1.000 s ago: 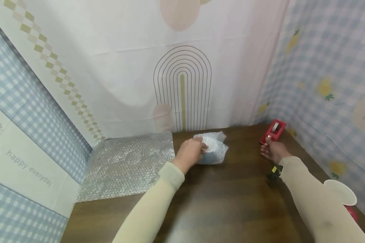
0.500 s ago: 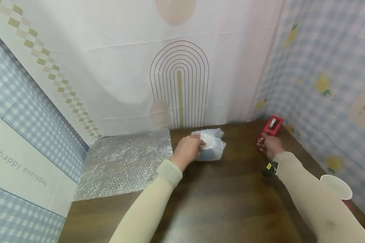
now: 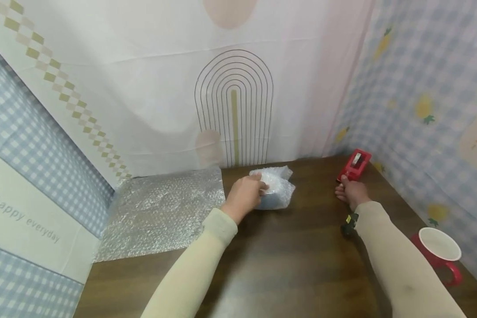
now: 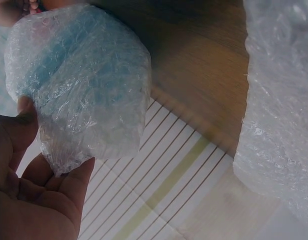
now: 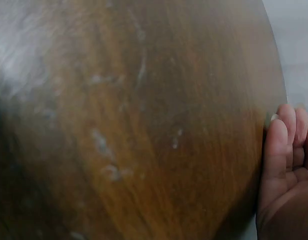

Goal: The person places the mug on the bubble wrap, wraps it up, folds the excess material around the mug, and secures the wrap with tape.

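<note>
**One grip confirmed**

Left hand [image 3: 244,196] pinches the bubble-wrapped bundle [image 3: 278,194] near the back of the table [image 3: 286,256], beside the bubble-wrap sheet [image 3: 163,212]. Right hand [image 3: 354,192], curled, is at the near end of the tape dispenser [image 3: 352,170]; its hold cannot be determined.

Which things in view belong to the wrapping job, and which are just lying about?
Belonging to the job:
bubble-wrapped bundle, pinched by the left hand
red tape dispenser, right hand at its near end

Seemingly lying about:
flat bubble-wrap sheet, untouched, possibly spare
red mug, beside the right sleeve
</note>
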Tool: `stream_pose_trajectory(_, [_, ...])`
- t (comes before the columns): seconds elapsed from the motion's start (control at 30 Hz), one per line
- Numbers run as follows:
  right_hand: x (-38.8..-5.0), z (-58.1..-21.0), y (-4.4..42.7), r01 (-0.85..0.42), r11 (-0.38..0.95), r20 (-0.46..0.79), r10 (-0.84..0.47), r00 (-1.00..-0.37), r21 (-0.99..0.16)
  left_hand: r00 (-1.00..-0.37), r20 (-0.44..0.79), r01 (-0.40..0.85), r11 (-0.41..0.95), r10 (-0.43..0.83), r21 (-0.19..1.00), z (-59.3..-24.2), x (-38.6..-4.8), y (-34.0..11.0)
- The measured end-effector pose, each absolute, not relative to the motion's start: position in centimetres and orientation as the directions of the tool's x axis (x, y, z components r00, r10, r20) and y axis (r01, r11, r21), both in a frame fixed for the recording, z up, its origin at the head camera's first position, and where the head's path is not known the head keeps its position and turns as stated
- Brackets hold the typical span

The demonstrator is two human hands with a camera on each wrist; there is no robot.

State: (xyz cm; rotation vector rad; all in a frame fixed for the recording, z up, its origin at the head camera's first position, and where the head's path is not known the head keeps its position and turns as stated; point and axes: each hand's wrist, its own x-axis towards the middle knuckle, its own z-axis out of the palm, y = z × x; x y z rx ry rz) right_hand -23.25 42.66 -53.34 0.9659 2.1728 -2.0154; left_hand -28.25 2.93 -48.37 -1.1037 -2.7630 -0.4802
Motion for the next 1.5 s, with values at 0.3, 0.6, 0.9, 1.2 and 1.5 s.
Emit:
stream_pose_trajectory(0.3, [-23.1,-53.7,42.6,0.417,-0.034,-0.391,0.420,-0.819,-0.908,-0.714,0.262,0.700,0.677,0.649,0.228,-48.5,-28.3,3.0])
stream_pose_trajectory(0.6, [-22.1,-52.3,41.8,0.426,-0.151,-0.451,0.362,-0.815,-0.892,-0.717,0.253,0.697,0.681,0.650,0.227,-48.5,-28.2,3.1])
stream_pose_trajectory(0.9, [-21.5,-49.8,41.4,0.463,-0.208,-0.507,0.385,-0.771,-0.862,-0.713,0.265,0.700,0.684,0.649,0.208,-48.3,-28.1,3.1])
stream_pose_trajectory(1.2, [-22.0,-49.7,41.0,0.474,-0.174,-0.503,0.382,-0.776,-0.863,-0.717,0.265,0.695,0.686,0.644,0.213,-48.1,-28.5,2.9])
stream_pose_trajectory(1.5, [-21.7,-51.9,41.8,0.484,-0.130,-0.493,0.392,-0.777,-0.865,-0.727,0.232,0.686,0.682,0.646,0.253,-48.0,-28.2,3.0])
